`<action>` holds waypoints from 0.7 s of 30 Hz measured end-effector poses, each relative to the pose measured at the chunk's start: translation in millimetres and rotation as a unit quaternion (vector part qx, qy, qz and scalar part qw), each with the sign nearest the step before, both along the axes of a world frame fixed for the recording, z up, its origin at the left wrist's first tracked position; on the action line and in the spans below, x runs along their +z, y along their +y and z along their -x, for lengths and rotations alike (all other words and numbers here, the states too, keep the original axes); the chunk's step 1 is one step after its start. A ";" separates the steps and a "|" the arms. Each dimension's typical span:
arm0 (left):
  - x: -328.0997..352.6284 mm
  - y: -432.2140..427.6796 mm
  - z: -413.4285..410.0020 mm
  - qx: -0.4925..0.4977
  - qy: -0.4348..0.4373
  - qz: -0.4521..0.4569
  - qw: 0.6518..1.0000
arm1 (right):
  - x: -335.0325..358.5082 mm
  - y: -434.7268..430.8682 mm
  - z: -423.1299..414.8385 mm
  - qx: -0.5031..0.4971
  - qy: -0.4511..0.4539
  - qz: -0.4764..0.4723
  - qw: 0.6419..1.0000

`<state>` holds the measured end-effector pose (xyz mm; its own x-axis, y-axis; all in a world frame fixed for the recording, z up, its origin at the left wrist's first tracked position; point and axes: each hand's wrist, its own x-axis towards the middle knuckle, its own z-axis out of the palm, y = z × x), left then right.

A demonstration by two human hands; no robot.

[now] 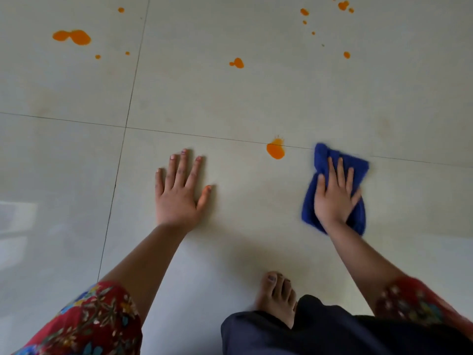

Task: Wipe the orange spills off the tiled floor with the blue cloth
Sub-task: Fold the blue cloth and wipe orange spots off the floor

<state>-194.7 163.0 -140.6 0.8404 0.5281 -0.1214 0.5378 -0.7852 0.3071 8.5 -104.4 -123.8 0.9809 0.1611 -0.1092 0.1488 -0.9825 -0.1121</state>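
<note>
The right hand (332,198) lies palm down on the cloth (357,166), fingers straight and a little spread. It presses the cloth against the floor (230,103) and nothing is pinched or curled round. The cloth is blue and bunched. It sticks out past the fingertips and on both sides of the palm and wrist, and its edges are blurred. Just left of the cloth's far corner, out past the thumb, sits the near spill (275,149), an orange blot lying across a grout line (204,136). A strip of bare tile keeps it apart from the cloth. The left hand (179,190) is well to the left of the right one and about level with it. It is flat on the tile with fingers fanned wide and holds nothing. Straight out beyond the right fingertips, well apart from them, lies a lone drop (346,55). Farther out still, a scatter of drops (343,5) reaches the top edge of the view. Out beyond the gap between the two hands sits a small blot (238,63). Far beyond the left hand and off to its left lies the big blot (73,37), two lobes joined, with a few dots (97,56) near it. Behind the hands, between the forearms and nearer the right one, a bare foot (277,295) stands on the floor, its heel under a dark garment (320,334). Both forearms come out of red floral sleeves (84,321).
</note>
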 end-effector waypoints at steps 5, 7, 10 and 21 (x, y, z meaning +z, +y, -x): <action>-2.4 -1.2 -0.5 0.002 0.000 -0.008 1.000 | -1.0 110.4 -34.5 0.165 0.012 -0.106 0.980; -2.1 -1.3 -0.1 0.004 0.004 -0.008 1.000 | -1.7 129.7 -3.6 0.304 0.006 -0.087 0.949; -1.8 -1.6 0.2 0.007 -0.002 -0.011 1.000 | -0.1 90.1 50.7 0.483 0.013 -0.014 0.875; -0.9 -1.3 -0.3 0.006 0.011 -0.004 1.000 | -5.2 143.4 -28.7 0.280 -0.001 -0.017 0.960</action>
<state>-194.4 161.6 -141.5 0.8311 0.5393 -0.1354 0.5538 -0.7809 0.2890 37.2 38.9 -129.0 0.7401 0.6660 -0.0932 0.6522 -0.7447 -0.1416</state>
